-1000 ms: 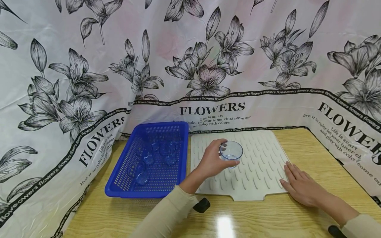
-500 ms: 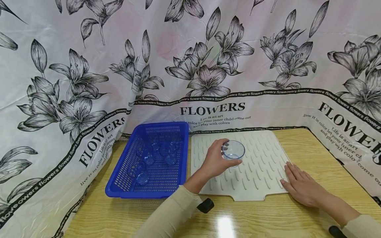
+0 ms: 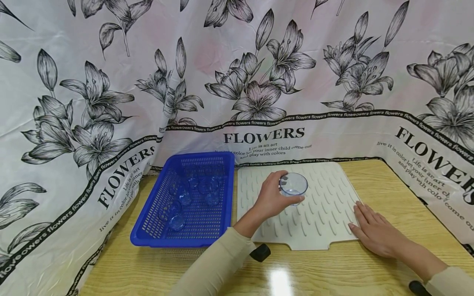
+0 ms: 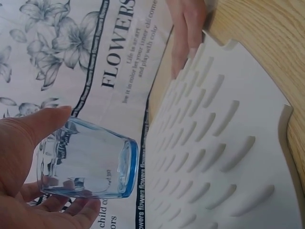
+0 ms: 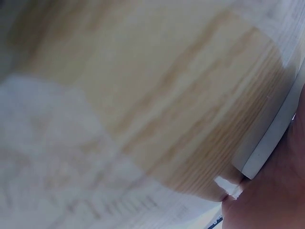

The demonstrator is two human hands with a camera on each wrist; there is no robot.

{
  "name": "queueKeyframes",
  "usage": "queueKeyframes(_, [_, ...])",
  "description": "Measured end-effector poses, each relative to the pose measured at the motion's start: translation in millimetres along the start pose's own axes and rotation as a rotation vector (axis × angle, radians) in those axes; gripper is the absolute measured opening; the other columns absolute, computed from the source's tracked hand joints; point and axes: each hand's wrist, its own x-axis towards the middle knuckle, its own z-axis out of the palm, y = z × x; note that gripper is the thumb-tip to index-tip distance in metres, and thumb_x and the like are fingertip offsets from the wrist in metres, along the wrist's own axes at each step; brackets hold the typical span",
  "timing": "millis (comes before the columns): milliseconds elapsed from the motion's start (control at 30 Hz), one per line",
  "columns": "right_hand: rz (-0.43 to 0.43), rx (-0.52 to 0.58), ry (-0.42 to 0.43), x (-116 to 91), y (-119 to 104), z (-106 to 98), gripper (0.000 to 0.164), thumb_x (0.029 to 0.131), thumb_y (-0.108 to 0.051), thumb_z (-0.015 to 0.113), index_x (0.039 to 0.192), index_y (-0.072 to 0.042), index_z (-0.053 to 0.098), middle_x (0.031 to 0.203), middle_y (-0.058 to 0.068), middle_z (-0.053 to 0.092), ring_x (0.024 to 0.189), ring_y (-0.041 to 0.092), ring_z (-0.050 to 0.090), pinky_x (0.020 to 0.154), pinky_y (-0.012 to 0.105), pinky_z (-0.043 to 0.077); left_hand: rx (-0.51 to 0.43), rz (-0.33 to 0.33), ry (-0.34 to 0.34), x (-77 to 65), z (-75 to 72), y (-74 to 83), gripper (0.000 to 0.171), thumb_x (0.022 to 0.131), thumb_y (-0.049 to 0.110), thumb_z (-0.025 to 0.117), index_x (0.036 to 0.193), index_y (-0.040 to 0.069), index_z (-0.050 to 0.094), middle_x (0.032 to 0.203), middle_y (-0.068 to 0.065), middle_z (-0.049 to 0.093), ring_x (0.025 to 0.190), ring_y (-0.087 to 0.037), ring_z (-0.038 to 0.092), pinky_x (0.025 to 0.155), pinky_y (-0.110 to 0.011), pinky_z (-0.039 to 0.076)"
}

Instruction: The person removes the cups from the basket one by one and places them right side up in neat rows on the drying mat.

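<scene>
My left hand (image 3: 273, 195) grips a clear, bluish drinking glass (image 3: 293, 185) with thumb and fingers on opposite sides. The glass is upright, its open rim facing up, held above the white ridged drying mat (image 3: 318, 213). In the left wrist view the glass (image 4: 90, 160) shows its thick blue base, with a gap between base and mat. My right hand (image 3: 379, 232) lies flat with fingers extended at the mat's right edge, fingertips touching it. In the right wrist view part of that hand (image 5: 274, 191) shows beside the mat's edge (image 5: 271, 138).
A blue plastic basket (image 3: 138, 236) stands left of the mat, with several similar glasses (image 3: 177, 222) inside. Both sit on a wood-grain table (image 3: 318, 275). A flower-printed cloth (image 3: 192, 102) hangs behind and along the sides.
My left hand has shifted slightly right and away from me over the mat, carrying the glass. The right hand and the basket have stayed in place.
</scene>
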Motion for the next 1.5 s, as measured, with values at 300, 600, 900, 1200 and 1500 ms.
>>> queueKeyframes(300, [0.003,0.005,0.002,0.2,-1.4,-1.8,0.074,0.111,-0.038,0.041,0.154,0.017,0.018,0.161,0.040,0.013,0.149,0.057,0.009,0.114,0.074,0.013,0.008,0.009,0.005,7.8,5.1,-0.8,0.081,0.080,0.034,0.089,0.148,0.011,0.050,0.136,-0.005,0.056,0.122,-0.019,0.054,0.096,-0.032,0.049])
queueKeyframes(600, [0.005,-0.010,0.012,0.7,-5.8,-4.0,0.073,0.111,-0.037,0.042,0.153,0.018,0.021,0.160,0.040,0.016,0.149,0.057,0.012,0.113,0.073,0.016,-0.050,-0.039,0.027,19.3,12.0,-2.4,0.085,0.079,0.031,0.090,0.150,0.011,0.047,0.139,-0.004,0.055,0.122,-0.018,0.055,0.096,-0.028,0.051])
queueKeyframes(900, [0.004,-0.021,0.020,1.8,-3.5,-3.3,0.073,0.111,-0.038,0.042,0.153,0.018,0.021,0.160,0.040,0.017,0.149,0.057,0.013,0.113,0.074,0.017,-0.134,-0.067,0.028,30.1,19.2,-6.4,0.075,0.079,0.026,0.091,0.142,0.012,0.053,0.138,-0.006,0.058,0.126,-0.026,0.058,0.097,-0.028,0.051])
queueKeyframes(1200, [-0.001,-0.018,0.021,0.1,-1.0,1.5,0.073,0.111,-0.038,0.041,0.153,0.019,0.022,0.159,0.041,0.017,0.148,0.058,0.014,0.112,0.074,0.018,-0.202,-0.128,0.026,35.3,30.4,-9.9,0.077,0.079,0.023,0.092,0.144,0.013,0.053,0.138,-0.002,0.058,0.127,-0.022,0.057,0.096,-0.030,0.053])
queueKeyframes(1500, [0.001,-0.025,0.019,0.6,-0.1,2.1,0.073,0.111,-0.038,0.040,0.153,0.019,0.021,0.160,0.040,0.016,0.148,0.058,0.013,0.112,0.074,0.017,-0.208,-0.164,0.046,47.8,42.4,-16.0,0.078,0.079,0.023,0.091,0.146,0.017,0.052,0.140,0.000,0.057,0.128,-0.022,0.055,0.096,-0.032,0.052])
